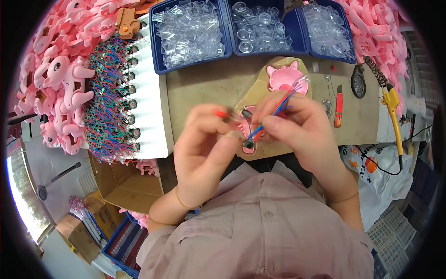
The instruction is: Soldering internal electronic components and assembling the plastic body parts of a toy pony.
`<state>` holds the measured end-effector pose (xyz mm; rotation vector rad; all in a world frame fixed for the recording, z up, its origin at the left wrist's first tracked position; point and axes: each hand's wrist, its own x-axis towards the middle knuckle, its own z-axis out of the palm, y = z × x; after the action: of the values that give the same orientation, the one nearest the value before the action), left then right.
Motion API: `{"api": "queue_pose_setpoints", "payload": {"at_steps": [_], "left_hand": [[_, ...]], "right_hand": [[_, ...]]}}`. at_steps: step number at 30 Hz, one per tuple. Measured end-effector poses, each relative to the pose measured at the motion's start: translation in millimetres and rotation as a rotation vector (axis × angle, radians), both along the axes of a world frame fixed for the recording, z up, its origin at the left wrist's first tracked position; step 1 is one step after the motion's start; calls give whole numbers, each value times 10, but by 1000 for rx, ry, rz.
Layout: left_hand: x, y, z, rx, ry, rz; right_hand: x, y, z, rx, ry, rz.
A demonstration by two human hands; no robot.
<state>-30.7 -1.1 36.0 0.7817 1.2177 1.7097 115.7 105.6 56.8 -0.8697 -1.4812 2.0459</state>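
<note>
My right hand [306, 128] pinches a bundle of blue, red and white wires [290, 98] between thumb and fingers. The wires lead down to a small dark circuit board [249, 143] beside my left thumb. My left hand [202, 151] is closed, its fingertips blurred; a smeared red and dark part [222, 113] shows at its index finger. What its fingers grip is hard to make out. Beneath both hands lies a pink toy shell half [249, 149], partly hidden. Just beyond it, a pink eared head shell [285, 78] rests on a tan board [253, 88].
Blue bins [160, 69] of clear plastic parts line the back. At left, wired boards [109, 102] lie on white foam [155, 125] beside pink toy bodies [60, 74]. At right are a red cutter knife [338, 107], a black oval piece [357, 83] and a yellow soldering iron [391, 100].
</note>
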Motion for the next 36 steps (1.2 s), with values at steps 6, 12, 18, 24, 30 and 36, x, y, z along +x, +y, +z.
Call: {"api": "queue_pose_setpoints", "payload": {"at_steps": [6, 12, 18, 24, 30, 36], "left_hand": [[-420, 59, -164, 327, -488, -431], [-348, 174, 275, -106, 680, -211], [-280, 141, 120, -147, 533, -363], [-223, 143, 93, -176, 291, -317], [-159, 123, 10, -63, 139, -177], [59, 173, 2, 71, -589, -235]], "right_hand": [[-2, 4, 67, -350, 72, -28], [-42, 17, 100, -52, -71, 131], [-34, 115, 123, -65, 57, -98], [-61, 57, 34, 27, 11, 91], [-118, 21, 6, -122, 43, 41], [-143, -102, -143, -237, 262, -72]]}}
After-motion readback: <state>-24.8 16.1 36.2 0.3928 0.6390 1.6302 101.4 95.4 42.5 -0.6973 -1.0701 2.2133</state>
